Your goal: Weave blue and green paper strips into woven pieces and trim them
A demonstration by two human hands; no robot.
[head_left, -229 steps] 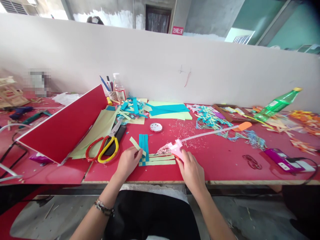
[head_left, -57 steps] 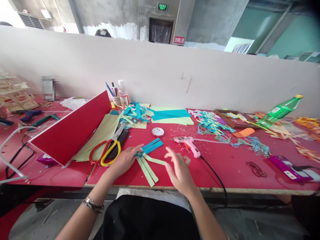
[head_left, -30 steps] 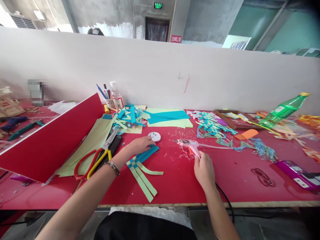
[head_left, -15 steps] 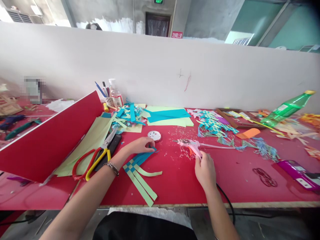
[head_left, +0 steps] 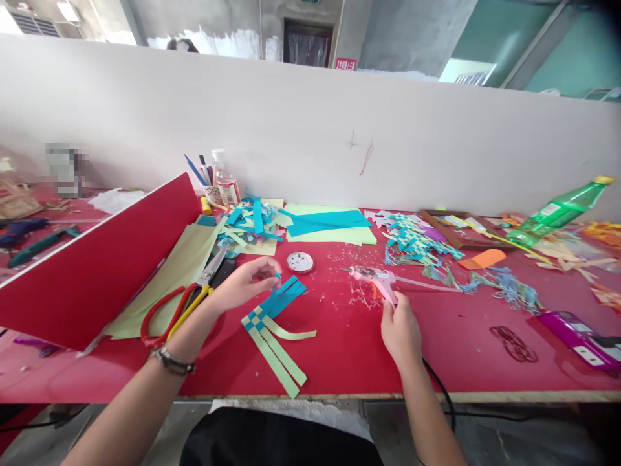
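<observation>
My left hand (head_left: pixel 250 283) pinches the end of a blue paper strip (head_left: pixel 275 285), lifting it off the table. That strip belongs to a small woven piece (head_left: pixel 255 320) of blue and pale green paper strips, whose other ends fan out flat on the red table. In my right hand (head_left: pixel 400 327) is the handle of a pink hot glue gun (head_left: pixel 376 279), its nozzle pointing left and a clear glue stick trailing from its back. A small round white lid (head_left: pixel 300 262) lies between the hands, just beyond the woven piece.
Red-and-yellow-handled scissors (head_left: pixel 189 304) lie left, beside a red board (head_left: pixel 111 259). Cut paper scraps (head_left: pixel 252 220) and blue paper (head_left: pixel 330 223) sit at the back. Woven paper pieces (head_left: pixel 412 236), a leaning green bottle (head_left: pixel 557 213) and a purple power strip (head_left: pixel 582 340) are right.
My left hand has moved left and toward me, and one blue strip is now raised in its fingertips. My right hand still holds the glue gun, nearly in place.
</observation>
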